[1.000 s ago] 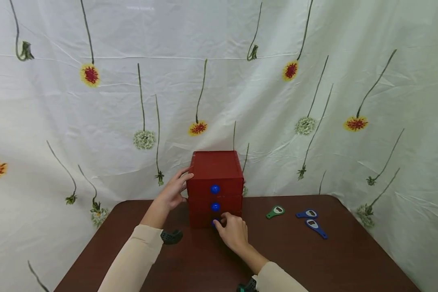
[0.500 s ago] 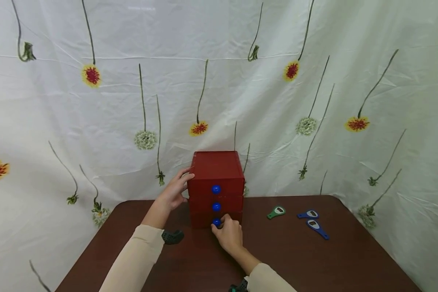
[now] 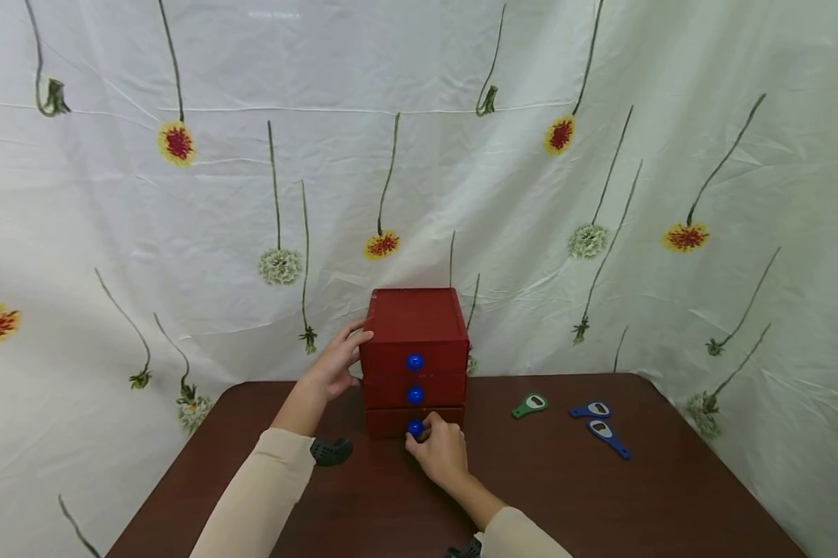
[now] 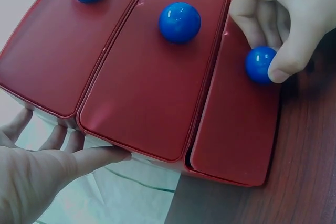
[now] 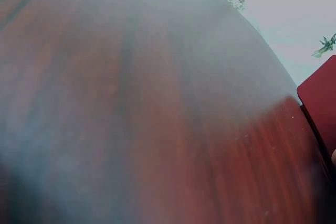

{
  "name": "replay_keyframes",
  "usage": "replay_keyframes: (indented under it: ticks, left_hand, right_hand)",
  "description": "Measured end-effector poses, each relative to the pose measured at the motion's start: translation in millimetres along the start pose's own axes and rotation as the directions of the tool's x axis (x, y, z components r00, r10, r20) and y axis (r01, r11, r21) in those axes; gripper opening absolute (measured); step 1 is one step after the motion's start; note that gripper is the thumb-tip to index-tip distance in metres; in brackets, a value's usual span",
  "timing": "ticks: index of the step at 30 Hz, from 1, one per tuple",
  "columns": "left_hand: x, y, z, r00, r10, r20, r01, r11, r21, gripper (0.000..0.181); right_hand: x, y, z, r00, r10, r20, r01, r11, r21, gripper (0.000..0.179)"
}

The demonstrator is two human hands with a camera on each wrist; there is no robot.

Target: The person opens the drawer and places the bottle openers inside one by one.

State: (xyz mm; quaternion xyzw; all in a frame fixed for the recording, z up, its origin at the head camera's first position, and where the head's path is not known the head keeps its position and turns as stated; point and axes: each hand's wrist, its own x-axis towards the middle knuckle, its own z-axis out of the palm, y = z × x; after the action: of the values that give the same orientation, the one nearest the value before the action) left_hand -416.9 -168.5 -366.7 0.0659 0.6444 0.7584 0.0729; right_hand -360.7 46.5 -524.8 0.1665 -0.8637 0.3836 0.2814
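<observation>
A red three-drawer box (image 3: 419, 314) stands at the table's back edge, each drawer front bearing a round blue knob. My right hand (image 3: 443, 451) pinches the knob (image 4: 260, 64) of the bottom drawer (image 4: 236, 124) between thumb and fingers. That drawer front stands slightly forward of the two above, with a dark gap along its edge in the left wrist view. My left hand (image 3: 332, 364) rests against the box's left side, fingers spread and thumb near the front edge (image 4: 47, 166). In the right wrist view only a fingertip (image 5: 334, 157) shows beside the red drawer front (image 5: 321, 98).
On the dark wooden table (image 3: 530, 496), right of the box, lie a green bottle opener (image 3: 529, 405) and two blue ones, one farther back (image 3: 589, 409) and one nearer (image 3: 608, 438). A white flower-printed cloth (image 3: 363, 178) hangs right behind the table.
My right hand has shifted its fingers around the bottom knob, then drawn back slightly. The bottom drawer has come forward a little. My left hand stays against the box's side.
</observation>
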Motion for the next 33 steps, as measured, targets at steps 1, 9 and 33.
replay_keyframes:
  ticks: [1,9,33]
  left_hand:
    - [-0.3,0.3,-0.1,1.0,-0.002,-0.002,0.002,1.0,-0.002,0.065]
    - [0.7,0.9,1.7,1.0,-0.001,-0.001,0.001,1.0,-0.006,0.064]
    - [-1.2,1.0,2.3,1.0,0.002,-0.005,-0.002,1.0,-0.008,0.063]
  right_hand:
    - [-0.9,-0.6,-0.8,1.0,-0.005,0.002,0.005,1.0,-0.001,0.025]
    - [-6.2,-4.5,-8.9,1.0,-0.013,0.024,0.014,0.999,-0.045,0.026]
    - [-29.2,-20.0,-30.5,0.982,-0.054,0.18,0.056,0.998,-0.007,0.023]
